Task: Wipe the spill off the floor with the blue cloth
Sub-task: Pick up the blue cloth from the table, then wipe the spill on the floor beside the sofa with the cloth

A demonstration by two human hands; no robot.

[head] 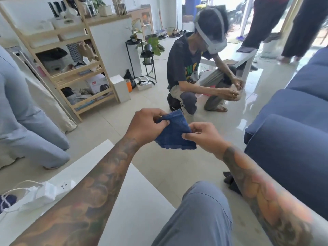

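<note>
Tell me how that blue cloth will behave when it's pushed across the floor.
The blue cloth droops between the left hand and right hand, so it's probably floppy and light. It'll likely bunch up on the glossy floor.

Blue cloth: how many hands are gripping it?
2. Left hand pinches the blue cloth at its upper left edge; right hand pinches its right edge. Cloth is off the floor.
</note>
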